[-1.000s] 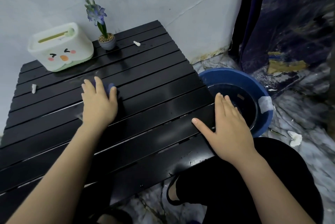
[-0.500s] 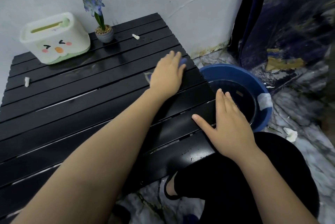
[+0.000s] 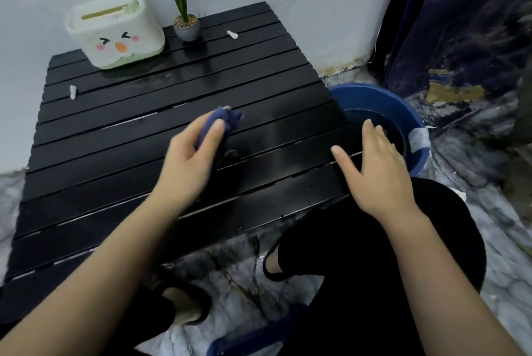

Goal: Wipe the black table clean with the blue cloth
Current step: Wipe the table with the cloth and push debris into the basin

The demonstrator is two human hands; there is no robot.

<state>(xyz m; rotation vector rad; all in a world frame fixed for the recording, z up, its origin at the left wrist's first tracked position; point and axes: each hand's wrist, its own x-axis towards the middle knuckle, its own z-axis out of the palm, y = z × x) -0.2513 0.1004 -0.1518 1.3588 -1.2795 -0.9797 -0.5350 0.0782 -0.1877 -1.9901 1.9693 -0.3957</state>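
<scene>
The black slatted table (image 3: 115,137) fills the left and middle of the head view, its surface wet and shiny. My left hand (image 3: 190,162) is over the table's middle, gripping the bunched blue cloth (image 3: 223,119), which sticks out past my fingers and looks lifted off the slats. My right hand (image 3: 374,168) lies flat with fingers apart on the table's right edge, holding nothing. Two small white scraps lie on the table, one (image 3: 73,92) at the left and one (image 3: 232,34) at the back.
A white tissue box with a cartoon face (image 3: 115,33) and a small potted purple flower (image 3: 185,24) stand at the table's back by the wall. A blue basin of water (image 3: 383,102) sits on the floor right of the table. My knees in black are below.
My left hand wiped from the table's left across to the right rear, then pulled back to the middle and raised the cloth, now bunched. My right hand stayed on the right edge.
</scene>
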